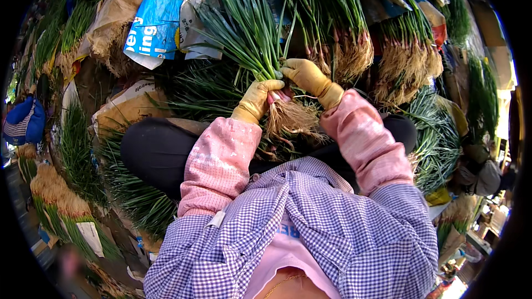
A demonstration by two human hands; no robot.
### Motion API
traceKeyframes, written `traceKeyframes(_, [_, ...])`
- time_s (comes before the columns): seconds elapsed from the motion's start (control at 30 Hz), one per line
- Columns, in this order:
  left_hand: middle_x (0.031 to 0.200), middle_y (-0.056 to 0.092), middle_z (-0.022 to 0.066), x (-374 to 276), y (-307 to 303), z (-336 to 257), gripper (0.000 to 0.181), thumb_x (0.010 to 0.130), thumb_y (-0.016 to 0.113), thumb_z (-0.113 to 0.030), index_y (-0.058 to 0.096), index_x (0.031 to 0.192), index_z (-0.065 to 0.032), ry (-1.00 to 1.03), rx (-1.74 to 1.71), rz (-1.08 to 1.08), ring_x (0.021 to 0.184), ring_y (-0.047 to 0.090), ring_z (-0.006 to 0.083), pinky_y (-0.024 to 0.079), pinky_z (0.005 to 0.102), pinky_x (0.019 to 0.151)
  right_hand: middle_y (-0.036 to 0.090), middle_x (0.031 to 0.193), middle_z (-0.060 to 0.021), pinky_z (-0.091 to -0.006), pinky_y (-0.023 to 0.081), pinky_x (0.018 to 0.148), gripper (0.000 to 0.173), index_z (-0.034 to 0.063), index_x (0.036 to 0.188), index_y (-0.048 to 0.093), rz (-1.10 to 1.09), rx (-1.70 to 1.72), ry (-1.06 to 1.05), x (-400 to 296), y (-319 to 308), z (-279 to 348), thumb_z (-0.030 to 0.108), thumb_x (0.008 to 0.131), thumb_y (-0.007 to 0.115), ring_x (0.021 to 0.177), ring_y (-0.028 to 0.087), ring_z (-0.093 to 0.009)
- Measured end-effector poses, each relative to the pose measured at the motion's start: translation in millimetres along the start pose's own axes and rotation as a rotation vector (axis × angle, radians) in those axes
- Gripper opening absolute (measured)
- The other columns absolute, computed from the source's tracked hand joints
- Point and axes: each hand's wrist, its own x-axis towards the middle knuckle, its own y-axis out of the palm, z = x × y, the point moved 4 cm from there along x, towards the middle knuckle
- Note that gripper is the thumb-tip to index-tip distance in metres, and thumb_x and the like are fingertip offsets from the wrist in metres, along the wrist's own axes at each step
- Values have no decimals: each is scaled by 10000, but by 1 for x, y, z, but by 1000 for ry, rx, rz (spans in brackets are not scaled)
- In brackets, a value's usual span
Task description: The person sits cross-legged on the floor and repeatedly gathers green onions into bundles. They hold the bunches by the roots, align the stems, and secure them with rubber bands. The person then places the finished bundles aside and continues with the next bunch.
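A bunch of green onions stands before me with its leaves pointing away and its pinkish bulbs and tan roots towards my lap. My left hand, in a yellow work glove, is wrapped around its stems just above the bulbs. In a matching glove, my right hand is closed against the right side of the same stems, its fingertips curled at the bunch. What lies between those fingertips is partly hidden. Loose green onions lie under and to the left of the held bunch.
Rooted onion bundles stand at the upper right, near another bundle. A blue printed sack wraps plants at the upper left. Leaf heaps flank my knees, left and right. Upturned bundles lie far left.
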Motion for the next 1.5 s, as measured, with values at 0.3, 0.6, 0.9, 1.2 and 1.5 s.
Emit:
traceKeyframes(0.3, [730,611,90,-8,-2,9,157,729,590,42,570,876,-9,8,-55,-28,603,601,212,511,298,590,600,729,-53,-244,443,595,311,10,959,596,-177,290,510,-11,3,16,293,831,604,623,537,-123])
traceKeyframes(0.6, [700,598,120,-10,-1,11,167,711,597,12,535,858,-40,53,-16,-36,573,589,216,520,310,560,510,609,18,-196,342,389,74,62,852,552,-308,1061,509,-9,34,-16,135,862,557,434,410,-47])
traceKeyframes(0.9, [966,601,189,-27,28,-1,312,700,596,-71,554,982,57,27,-164,197,858,590,272,473,347,840,612,678,-33,-270,430,500,144,47,869,612,-306,305,461,-26,-4,-107,183,839,574,507,523,-115])
traceKeyframes(1.2, [944,564,185,-29,16,-9,388,711,592,-189,534,998,66,175,-208,286,803,542,216,458,304,774,629,988,-88,-249,479,767,322,42,1132,542,-177,256,55,-23,-21,27,130,824,581,860,593,-156])
traceKeyframes(1.5, [959,602,163,-42,21,-3,309,732,589,-103,564,1002,46,-4,-292,74,814,584,244,481,354,795,629,756,-88,-396,475,594,150,81,795,589,-490,-480,236,-8,-21,-21,225,803,547,697,595,-291])
